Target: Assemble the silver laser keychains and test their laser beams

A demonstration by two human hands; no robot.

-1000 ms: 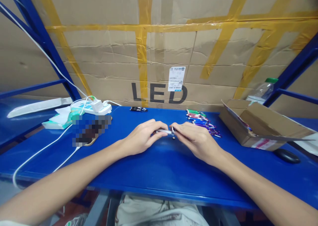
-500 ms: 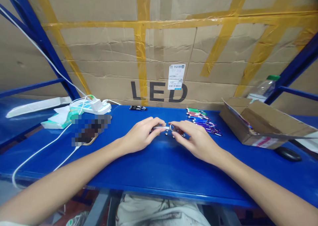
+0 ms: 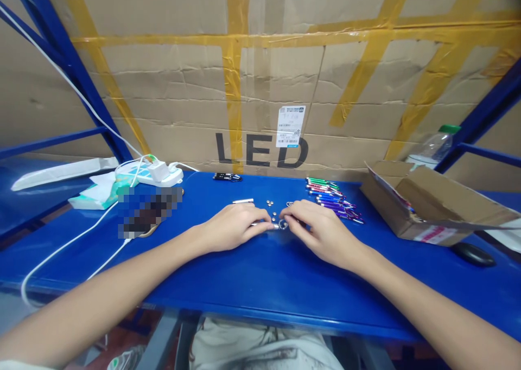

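My left hand is closed around a slim silver cylinder, its end poking out past thumb and forefinger. At that end hangs a metal ring, which the curled fingertips of my right hand pinch at its right side. Most of the cylinder is hidden in my left hand. Just beyond the hands lie several small round silver pieces that look like button cells. A loose silver tube rests behind my left hand, and another small metal loop shows beside my right knuckles.
Several coloured metallic pens lie to the right, near an open cardboard box and a black mouse. Black items sit at the back. A phone, tissues and a power strip with cables occupy the left.
Both hands have come slightly lower and nearer to me with the cylinder and ring. The loose tube and the small round pieces behind them now show more fully.
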